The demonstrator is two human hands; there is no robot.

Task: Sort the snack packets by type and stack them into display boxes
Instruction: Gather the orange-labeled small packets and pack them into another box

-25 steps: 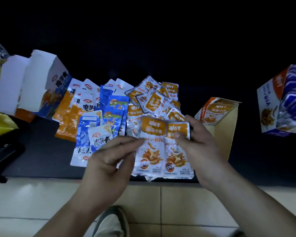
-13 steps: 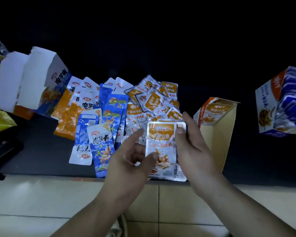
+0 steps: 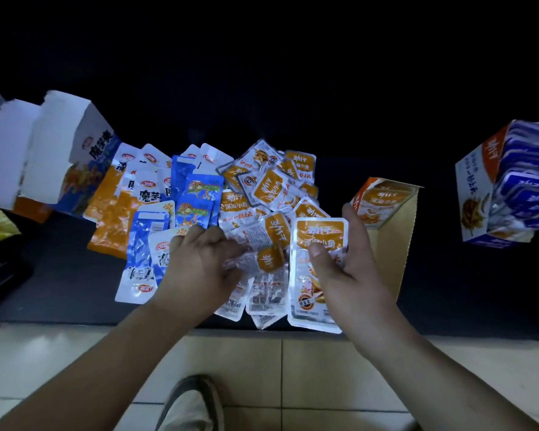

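My right hand (image 3: 350,269) grips a small stack of orange-and-white fish snack packets (image 3: 319,241), thumb pressed on the front, held upright over the dark table's front edge. My left hand (image 3: 199,269) reaches into the loose pile of orange fish packets (image 3: 271,188) and its fingertips pinch one packet (image 3: 269,258) there. Left of the pile lie blue packets (image 3: 196,197) and orange-and-white packets (image 3: 119,206). An open orange display box (image 3: 386,206) stands right of my right hand, with packets inside.
A white and blue display box (image 3: 59,157) lies open at the far left. A box filled with blue packets (image 3: 511,188) sits at the far right. The dark table (image 3: 59,275) ends at tiled floor (image 3: 293,368), where a shoe (image 3: 193,399) shows.
The two fish packets held side by side were brought together into one stack in my right hand. My left hand let go and reached forward into the loose pile.
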